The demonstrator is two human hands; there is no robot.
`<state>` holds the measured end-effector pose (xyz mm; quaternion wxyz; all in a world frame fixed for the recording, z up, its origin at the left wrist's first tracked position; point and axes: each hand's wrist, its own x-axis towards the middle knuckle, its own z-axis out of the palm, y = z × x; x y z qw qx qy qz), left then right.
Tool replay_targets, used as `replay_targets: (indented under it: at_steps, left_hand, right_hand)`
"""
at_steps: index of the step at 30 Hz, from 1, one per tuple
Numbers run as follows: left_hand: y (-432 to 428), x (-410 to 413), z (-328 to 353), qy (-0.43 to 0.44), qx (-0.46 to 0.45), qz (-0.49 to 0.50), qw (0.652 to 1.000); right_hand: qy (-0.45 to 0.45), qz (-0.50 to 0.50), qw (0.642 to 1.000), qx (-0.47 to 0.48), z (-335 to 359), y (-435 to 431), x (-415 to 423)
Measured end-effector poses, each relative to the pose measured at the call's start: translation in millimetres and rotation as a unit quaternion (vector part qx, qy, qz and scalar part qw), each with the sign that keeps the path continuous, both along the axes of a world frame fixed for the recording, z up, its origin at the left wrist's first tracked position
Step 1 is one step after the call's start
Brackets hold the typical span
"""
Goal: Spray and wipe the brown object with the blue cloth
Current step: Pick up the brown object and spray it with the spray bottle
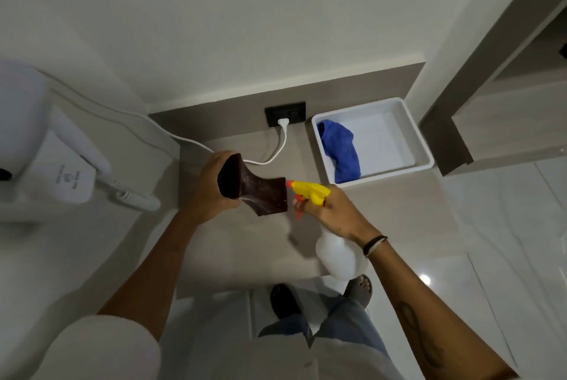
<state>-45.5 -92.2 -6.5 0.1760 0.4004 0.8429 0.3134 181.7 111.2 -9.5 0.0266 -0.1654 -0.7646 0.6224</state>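
My left hand (208,186) grips a dark brown, hourglass-shaped object (254,192) above the beige counter, its wide end turned toward me. My right hand (331,214) holds a white spray bottle (340,254) with a yellow head and orange trigger; the nozzle (290,184) almost touches the brown object's right end. My fingers rest on the trigger. The blue cloth (340,149) lies crumpled in the left part of a white tray (420,140) at the back right of the counter.
A white wall-mounted hair dryer (61,171) with a coiled cord hangs at left; its white cable runs to a black socket (285,114) on the back wall. The beige counter (245,250) ends near my feet. A shelf unit stands at right.
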Motion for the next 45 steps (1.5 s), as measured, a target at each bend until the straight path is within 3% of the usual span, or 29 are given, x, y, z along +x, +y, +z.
replay_targets:
  at_steps: [6,12,24,28,35,42,45]
  left_hand:
    - [-2,-1,6,-0.056,-0.013,0.002,0.998]
    - [0,1,10,-0.051,-0.04,0.01,0.998]
    - [4,-2,16,-0.018,-0.113,0.003,0.993]
    - [10,1,22,0.036,-0.124,0.006,0.992]
    - [40,30,17,0.237,-0.175,0.036,0.955]
    - [75,56,10,0.264,-0.236,0.129,0.926]
    - [77,59,11,0.256,-0.296,0.122,0.912]
  right_hand:
    - [-0.01,0.029,0.999,0.029,1,-9,-40]
    - [-0.034,0.027,0.999,0.031,-6,-3,-52]
    - [-0.135,0.051,0.976,0.165,-15,16,-37]
    - [-0.156,0.024,0.976,0.152,-24,18,-32]
    - [-0.098,0.0,0.985,0.139,-28,27,-14]
    - [-0.101,0.008,0.983,0.152,-32,33,0]
    - [-0.106,0.007,0.983,0.15,-32,35,6]
